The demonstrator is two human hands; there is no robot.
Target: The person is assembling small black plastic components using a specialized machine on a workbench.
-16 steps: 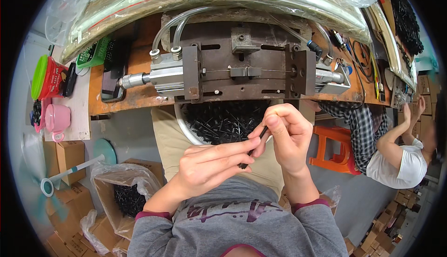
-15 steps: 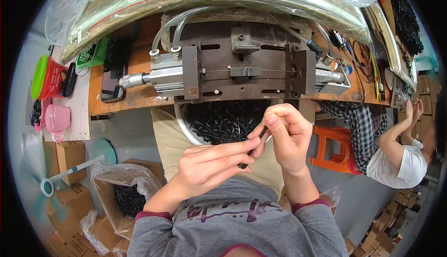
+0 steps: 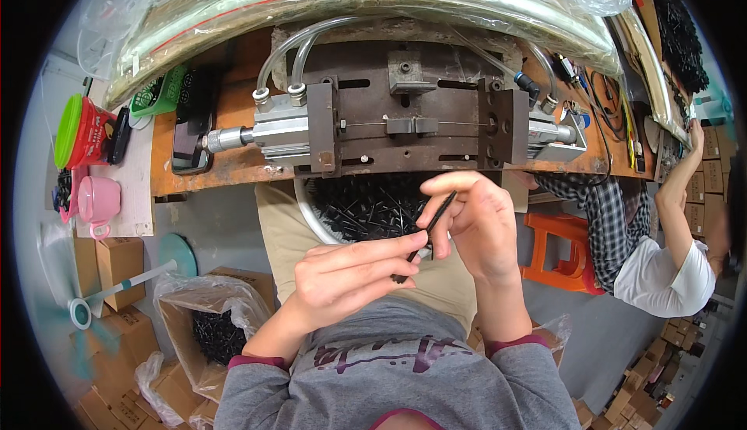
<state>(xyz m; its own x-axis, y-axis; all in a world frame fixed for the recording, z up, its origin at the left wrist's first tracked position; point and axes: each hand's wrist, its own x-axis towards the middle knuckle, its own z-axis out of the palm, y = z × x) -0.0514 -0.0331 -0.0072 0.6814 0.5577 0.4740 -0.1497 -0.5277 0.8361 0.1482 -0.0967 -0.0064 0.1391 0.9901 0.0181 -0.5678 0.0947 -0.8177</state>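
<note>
Above my lap, my left hand (image 3: 338, 270) pinches a slim black stick-like part (image 3: 442, 213) between its fingers. The part slants up to the right, and its lower end is mostly hidden behind those fingers. A small black end (image 3: 398, 279) pokes out below them; I cannot tell whether it belongs to the same piece. My right hand (image 3: 478, 231) is right beside the upper end, its fingers curved and apart. Whether it lightly touches the part is unclear. Beneath both hands, a white-rimmed tub (image 3: 305, 212) holds many loose black parts (image 3: 358, 204).
A dark metal fixture (image 3: 366, 146) with a cylinder on each side and clear hoses (image 3: 292, 49) stands on the wooden bench. To the left are a pink cup (image 3: 99, 198), a fan (image 3: 117, 282) and a lined carton (image 3: 175, 313). A co-worker (image 3: 661, 274) sits right, near an orange stool (image 3: 556, 247).
My right fingers have spread from their pinch on the black part, baring its upper end. My left hand keeps its grip, shifted slightly. The co-worker's arm has reached farther up.
</note>
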